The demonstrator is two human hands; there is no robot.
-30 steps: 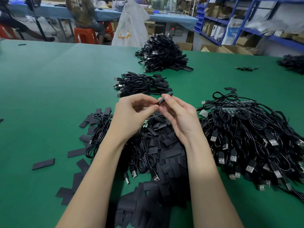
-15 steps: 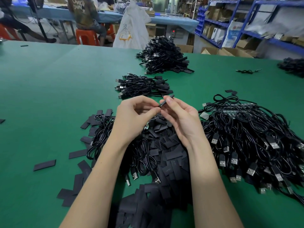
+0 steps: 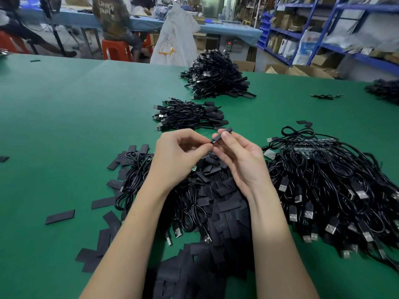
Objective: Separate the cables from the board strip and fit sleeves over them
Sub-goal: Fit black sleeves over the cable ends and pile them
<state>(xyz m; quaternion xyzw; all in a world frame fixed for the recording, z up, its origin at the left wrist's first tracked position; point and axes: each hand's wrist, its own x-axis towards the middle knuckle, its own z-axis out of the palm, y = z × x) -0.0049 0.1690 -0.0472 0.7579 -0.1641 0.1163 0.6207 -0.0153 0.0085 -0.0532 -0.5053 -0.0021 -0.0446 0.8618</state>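
Your right hand point(image 3: 241, 156) pinches a black sleeve point(image 3: 222, 135) between thumb and forefinger, holding it raised above the table with its far end pointing up and away from you, while your left hand point(image 3: 179, 156) curls its fingers toward the sleeve's near mouth, thumb and forefinger closed on what looks like the cable end; the exact contact is too small to make out. A small green board point(image 3: 193, 168) shows just under your left palm, so the cable you are working seems already free of its strip, and by my reading you are in the fitting step: feeding the end into the sleeve. The loose sleeves point(image 3: 218, 190) lie heaped directly beneath your hands, with a few separated cables point(image 3: 133, 175) coiled to the left of that heap. The board strip point(image 3: 311, 147) with its tangle of attached cables point(image 3: 336, 190) sits to your right, and the two finished piles point(image 3: 190, 115) lie farther out on the green table point(image 3: 64, 126). Next, you will likely need to keep the flat sleeve's mouth squeezed open with your right fingers and line the cable end up square with it, then slide it through without letting the board catch on the edge. A large share of cables on the strip is not yet done.
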